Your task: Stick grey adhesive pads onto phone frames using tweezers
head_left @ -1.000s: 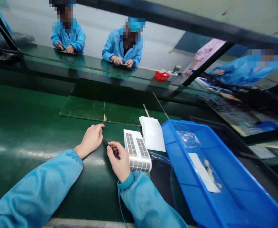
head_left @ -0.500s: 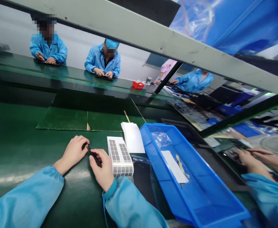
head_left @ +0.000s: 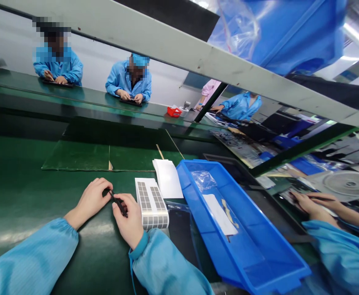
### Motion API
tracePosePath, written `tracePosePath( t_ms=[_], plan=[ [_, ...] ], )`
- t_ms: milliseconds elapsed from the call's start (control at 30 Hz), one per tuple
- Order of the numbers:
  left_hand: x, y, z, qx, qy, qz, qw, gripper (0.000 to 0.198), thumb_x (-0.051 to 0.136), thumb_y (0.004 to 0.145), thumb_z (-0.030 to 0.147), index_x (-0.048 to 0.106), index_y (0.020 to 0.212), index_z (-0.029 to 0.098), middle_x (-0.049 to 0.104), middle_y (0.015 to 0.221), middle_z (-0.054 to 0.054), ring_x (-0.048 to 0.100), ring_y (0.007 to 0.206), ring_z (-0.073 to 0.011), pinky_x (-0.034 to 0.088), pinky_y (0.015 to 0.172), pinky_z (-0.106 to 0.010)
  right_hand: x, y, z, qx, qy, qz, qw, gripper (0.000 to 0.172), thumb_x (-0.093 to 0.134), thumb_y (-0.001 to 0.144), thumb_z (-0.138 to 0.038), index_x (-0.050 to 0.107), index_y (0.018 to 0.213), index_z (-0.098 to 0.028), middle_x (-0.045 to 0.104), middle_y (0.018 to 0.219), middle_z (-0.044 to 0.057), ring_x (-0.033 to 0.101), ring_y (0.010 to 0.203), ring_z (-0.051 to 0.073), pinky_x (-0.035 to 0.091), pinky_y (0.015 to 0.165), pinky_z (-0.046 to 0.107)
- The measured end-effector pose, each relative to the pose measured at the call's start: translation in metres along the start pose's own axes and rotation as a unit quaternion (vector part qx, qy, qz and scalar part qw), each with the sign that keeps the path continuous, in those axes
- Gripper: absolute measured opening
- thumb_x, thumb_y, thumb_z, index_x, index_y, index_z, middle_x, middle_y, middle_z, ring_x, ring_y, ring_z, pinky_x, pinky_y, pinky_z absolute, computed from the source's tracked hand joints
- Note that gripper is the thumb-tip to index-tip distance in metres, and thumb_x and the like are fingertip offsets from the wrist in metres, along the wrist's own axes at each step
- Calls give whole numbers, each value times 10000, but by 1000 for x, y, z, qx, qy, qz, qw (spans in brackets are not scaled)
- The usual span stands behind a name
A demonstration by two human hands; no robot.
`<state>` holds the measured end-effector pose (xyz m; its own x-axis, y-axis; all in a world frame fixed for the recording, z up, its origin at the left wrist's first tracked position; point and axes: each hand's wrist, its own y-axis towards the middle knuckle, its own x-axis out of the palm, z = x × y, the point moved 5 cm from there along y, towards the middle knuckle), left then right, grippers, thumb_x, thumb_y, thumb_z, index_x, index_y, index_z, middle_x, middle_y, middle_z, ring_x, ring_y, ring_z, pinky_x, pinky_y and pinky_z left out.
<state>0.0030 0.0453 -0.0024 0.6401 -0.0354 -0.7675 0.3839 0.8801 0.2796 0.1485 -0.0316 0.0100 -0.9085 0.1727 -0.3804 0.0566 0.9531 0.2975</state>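
My right hand pinches a pair of black tweezers on the green belt. The tweezer tips point up and left toward my left hand, whose fingers are curled with their tips close to the tweezers' point. What they hold, if anything, is too small to see. Just right of my right hand lies a white sheet of small grey square stickers. Behind that sheet is a stack of blank white sheets.
A blue plastic bin with a white slip and a clear bag stands to the right. A co-worker's hands work at far right. Other people in blue coats sit across the far belt. A grey beam crosses overhead. A green mat lies behind my hands.
The view has swung right and up, bringing the co-worker at right and the overhead beam into sight. My left fingers have curled in toward the tweezer tips.
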Motion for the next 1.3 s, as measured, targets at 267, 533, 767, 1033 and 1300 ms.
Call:
tracePosePath(
  t_ms=[267,533,767,1033,1300],
  plan=[
    [0,1,1,0,-2,1,1000,117,551,816,139,625,852,222,647,915,-18,568,892,-206,439,815,-331,0,0,-1,0,2,2,1000,262,599,864,-134,698,1091,-218,674,1027,53,624,723,145,527,642,276],
    [1,0,0,0,0,-3,1000,121,544,818,138,625,855,220,646,912,-18,560,887,-207,440,812,-338,1,0,0,1,3,-1,1000,274,581,872,-129,691,1103,-229,660,1041,53,610,714,142,525,645,281],
    [1,0,0,0,4,-2,1000,120,532,829,154,625,865,218,647,925,-25,562,899,-207,446,822,-347,1,-1,2,-5,7,1,1000,274,575,879,-122,692,1103,-228,649,1050,57,602,708,136,525,642,276],
    [1,0,-1,-1,6,-2,1000,119,531,825,176,634,862,221,657,926,-31,569,891,-212,458,804,-355,0,-1,-3,-6,2,6,1000,273,581,871,-115,695,1092,-226,655,1052,61,613,739,144,532,664,281],
    [0,0,0,2,4,-1,1000,107,540,820,182,632,848,229,661,911,-26,572,881,-216,450,803,-350,-2,-1,-5,-6,0,7,1000,277,585,871,-121,694,1100,-234,657,1052,56,626,775,153,538,688,283]
  ],
)
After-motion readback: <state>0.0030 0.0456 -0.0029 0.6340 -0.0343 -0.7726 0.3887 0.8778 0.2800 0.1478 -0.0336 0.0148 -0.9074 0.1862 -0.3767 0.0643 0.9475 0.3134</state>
